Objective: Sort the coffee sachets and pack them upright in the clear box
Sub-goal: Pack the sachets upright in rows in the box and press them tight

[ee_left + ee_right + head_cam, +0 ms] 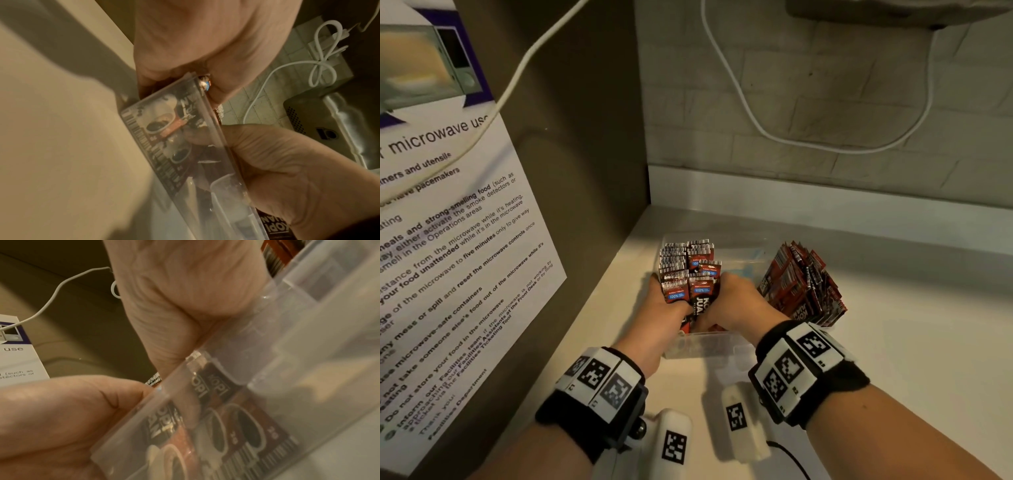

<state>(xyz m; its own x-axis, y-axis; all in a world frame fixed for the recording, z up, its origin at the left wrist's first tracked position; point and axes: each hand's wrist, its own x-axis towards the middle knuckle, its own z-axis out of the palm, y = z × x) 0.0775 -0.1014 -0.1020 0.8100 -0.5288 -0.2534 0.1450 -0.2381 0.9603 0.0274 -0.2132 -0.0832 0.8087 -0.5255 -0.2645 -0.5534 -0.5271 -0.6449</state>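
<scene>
Coffee sachets (690, 270) packed tight in the left end of the clear box (709, 346), standing on end, barcode strips up, and both hands are right in among them. The left hand (659, 320) reaches over the near wall with fingers curled round the front packets; the right hand (736, 305) presses in from the other side, fingers bent onto the same bunch. So both are gripping sachets, squeezing the row together between them.

These packets look feather-light, thin and floppy, glossy foil with flat crimped ends, so they will slide on each other and flop over if let go singly. Best held as a block, squeezed from both faces, low down near the base rather than by the flimsy tops.

The box is stiff, see-through plastic with smooth walls and a rolled rim; printed coffee cups show through it in the wrist views. Its right half looks mostly bare.

Just beside the box on the right, a loose pile (803, 284) of red sachets waits on the pale countertop (914, 342). Behind, a tiled wall, a white cable (756, 126), and a microwave notice (448, 240) on the left panel.
</scene>
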